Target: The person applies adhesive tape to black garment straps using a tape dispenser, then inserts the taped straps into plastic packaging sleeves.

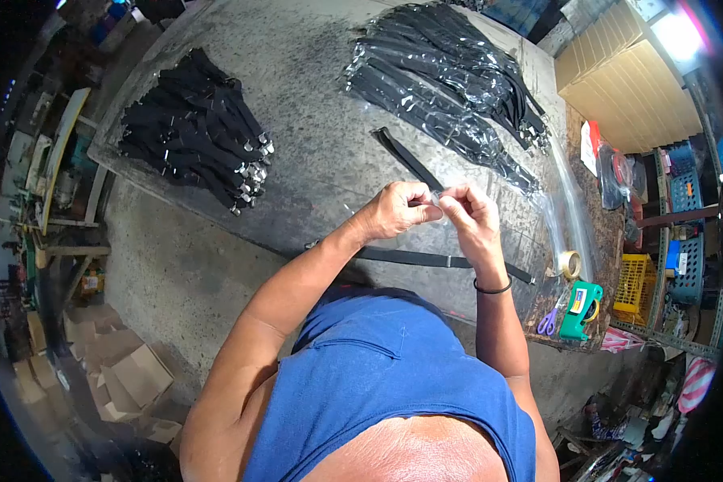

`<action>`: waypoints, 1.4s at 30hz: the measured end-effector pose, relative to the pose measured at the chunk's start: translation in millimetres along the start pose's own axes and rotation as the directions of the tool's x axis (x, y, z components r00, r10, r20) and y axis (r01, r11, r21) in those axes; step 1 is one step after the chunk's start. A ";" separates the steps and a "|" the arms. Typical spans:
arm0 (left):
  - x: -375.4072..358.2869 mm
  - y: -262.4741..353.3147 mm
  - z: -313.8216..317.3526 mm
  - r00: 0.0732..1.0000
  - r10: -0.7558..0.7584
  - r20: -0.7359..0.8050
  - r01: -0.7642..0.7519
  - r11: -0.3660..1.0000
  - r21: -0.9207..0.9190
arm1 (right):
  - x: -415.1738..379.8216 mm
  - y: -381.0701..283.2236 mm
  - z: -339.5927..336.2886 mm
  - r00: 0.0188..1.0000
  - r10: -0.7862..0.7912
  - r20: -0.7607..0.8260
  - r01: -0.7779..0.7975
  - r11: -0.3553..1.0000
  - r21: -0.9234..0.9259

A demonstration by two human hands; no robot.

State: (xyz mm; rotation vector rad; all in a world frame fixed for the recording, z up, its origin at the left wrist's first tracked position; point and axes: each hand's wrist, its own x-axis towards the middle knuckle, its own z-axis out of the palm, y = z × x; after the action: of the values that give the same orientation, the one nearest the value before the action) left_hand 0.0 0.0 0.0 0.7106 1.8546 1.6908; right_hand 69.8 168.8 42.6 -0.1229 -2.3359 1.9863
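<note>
My left hand [399, 210] and my right hand [471, 215] meet over the grey table, both closed in pinches on a small piece of clear plastic [436, 206] between the fingertips. From that plastic a black strap [406, 157] extends up and left; whether it lies inside the plastic is hard to tell. Another black strap [414, 258] with a metal slider lies along the near table edge, below my hands. Beyond them is a heap of plastic-wrapped black straps [450, 72]. Black straps with metal clips [193, 132] form a pile on the left.
At the right side of the table [297, 80] are a green tape dispenser [580, 310], purple-handled scissors [548, 321], a tape roll [569, 264] and clear plastic sleeves [566, 213]. Cardboard [631, 88] stands at the back right; cardboard boxes [132, 377] lie on the floor at left.
</note>
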 end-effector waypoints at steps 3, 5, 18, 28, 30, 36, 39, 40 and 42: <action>0.4 -3.2 -7.7 1.000 -0.008 -0.009 0.007 0.995 -0.103 | 8.7 11.8 3.4 0.992 -0.112 -0.052 0.098 0.971 -0.219; -3.6 3.8 -25.1 0.985 0.174 -0.019 -0.174 0.985 -0.013 | 10.5 0.8 10.0 0.986 -0.169 -0.002 0.166 0.966 -0.197; -154.4 181.0 -255.4 0.259 0.656 -0.709 -0.465 0.728 0.504 | 5.3 123.2 147.8 0.828 -0.078 0.555 0.397 0.781 -0.482; -145.1 81.5 -205.9 0.814 0.270 -0.515 -0.008 0.890 0.455 | 9.0 137.6 184.9 0.803 0.136 0.580 0.167 0.883 -0.438; -137.9 50.1 -198.7 0.831 0.180 -0.527 0.029 0.931 0.363 | 13.5 131.4 166.1 0.890 0.105 0.444 0.048 0.946 -0.321; -120.7 26.1 -200.4 0.810 0.152 -0.566 0.044 0.947 0.317 | 74.3 143.2 114.9 0.995 -0.091 0.032 0.093 0.827 -0.555; -120.4 34.1 -202.8 0.765 0.239 -0.598 -0.055 0.949 0.309 | 79.9 128.4 127.3 0.869 -0.473 0.146 0.419 0.545 -0.726; -124.7 38.7 -200.5 0.744 0.263 -0.614 -0.073 0.946 0.317 | 73.2 127.3 141.8 0.828 -0.503 0.249 0.526 0.541 -0.656; -132.0 45.2 -195.8 0.716 0.287 -0.637 -0.103 0.945 0.309 | 58.7 124.6 175.1 0.786 -0.422 0.452 0.618 0.515 -0.594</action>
State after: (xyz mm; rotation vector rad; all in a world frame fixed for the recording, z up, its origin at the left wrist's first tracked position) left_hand -38.3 -228.3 64.8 0.4090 2.6173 2.0574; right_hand -5.7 23.3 -108.3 0.7700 -2.7054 0.7478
